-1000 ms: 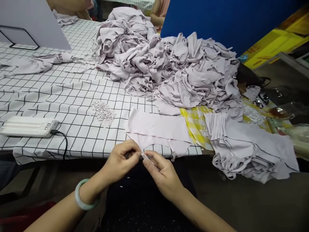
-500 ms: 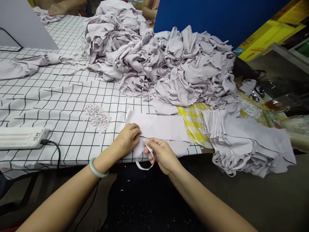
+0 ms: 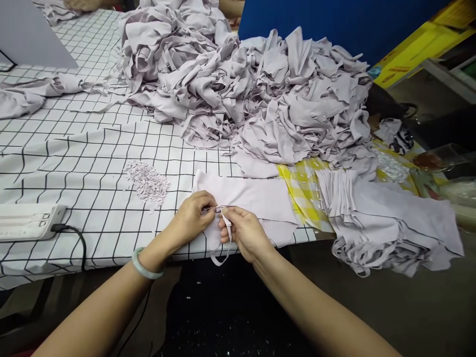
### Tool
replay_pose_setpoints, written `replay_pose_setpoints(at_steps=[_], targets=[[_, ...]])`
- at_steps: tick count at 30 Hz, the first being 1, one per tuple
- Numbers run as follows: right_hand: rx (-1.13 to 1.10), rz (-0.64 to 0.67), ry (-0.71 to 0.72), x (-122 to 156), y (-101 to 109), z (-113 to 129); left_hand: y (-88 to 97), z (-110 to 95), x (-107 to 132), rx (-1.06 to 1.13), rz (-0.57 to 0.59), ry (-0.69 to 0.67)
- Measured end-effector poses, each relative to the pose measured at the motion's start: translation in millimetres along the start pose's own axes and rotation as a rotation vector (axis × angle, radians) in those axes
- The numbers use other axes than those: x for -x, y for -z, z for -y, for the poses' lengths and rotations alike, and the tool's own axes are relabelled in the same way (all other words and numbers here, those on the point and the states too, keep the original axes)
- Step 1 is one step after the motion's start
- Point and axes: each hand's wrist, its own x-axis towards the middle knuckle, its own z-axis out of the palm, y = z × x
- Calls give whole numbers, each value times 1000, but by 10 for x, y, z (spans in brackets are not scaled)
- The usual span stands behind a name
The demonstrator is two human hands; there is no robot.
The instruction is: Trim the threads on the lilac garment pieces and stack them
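A pale lilac fabric piece [image 3: 260, 193] with a narrow strap [image 3: 223, 255] lies at the table's front edge, its strap looping down over that edge. My left hand [image 3: 193, 215] is closed, thumb and fingertips pinching the fabric's edge. Close beside it, my right hand [image 3: 247, 233] pinches the strap near its upper end, the other fingers curled behind it. The two sets of fingertips almost meet over the cloth. What exactly lies between them is small and partly hidden.
A large heap of lilac fabric pieces [image 3: 267, 94] fills the back. Neatly stacked pieces with straps [image 3: 394, 213] overhang at right, beside yellow checked cloth [image 3: 303, 193]. Small pale scraps [image 3: 148, 183] lie left; a white device [image 3: 28, 223] with a black cable [image 3: 80, 235] stands nearer. Another person's hand [image 3: 84, 4] shows behind.
My right hand has moved slightly up and left, bringing the strap's upper end to my left fingertips. The strap loop hangs narrower. The view has shifted a little.
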Motion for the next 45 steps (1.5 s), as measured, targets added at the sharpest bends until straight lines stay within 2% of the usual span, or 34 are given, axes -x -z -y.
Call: replay_pose_setpoints(at_steps=[13,21,31,39,45], targets=[[54,22,4,-5,-4,54,26,-11,-3,36,9,23],[-33,-1,40,-10,-63,-4,27,-27,-12,97,-15,106],[-54,22,43,-20,-30,15,24,-28,-18,109,-5,104],[24,49,47,-18,-29,25,28,-25,-22,110,6,111],[114,18,123,-45,-11,28,38,-36,-21,135,19,130]])
